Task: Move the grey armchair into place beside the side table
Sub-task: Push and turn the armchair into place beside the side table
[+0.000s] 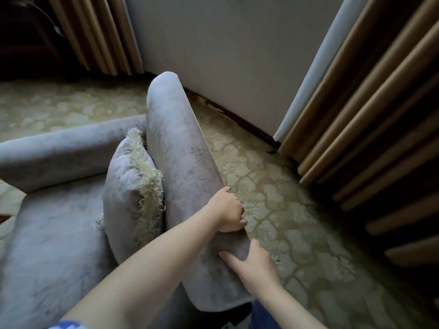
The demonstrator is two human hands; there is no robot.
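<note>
Grey armchair velvety, fringed cushion inside; left hand, right hand grip padded edge.

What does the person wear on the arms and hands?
Both forearms are bare, and the left hand and right hand show no gloves, rings or watch. A blue and white patterned sleeve edge shows at the left upper arm.

A pale yellow-green carpet with a raised floral pattern runs up to the wall. The grey armchair stands on it, and brown curtains hang down to it on the right.
</note>
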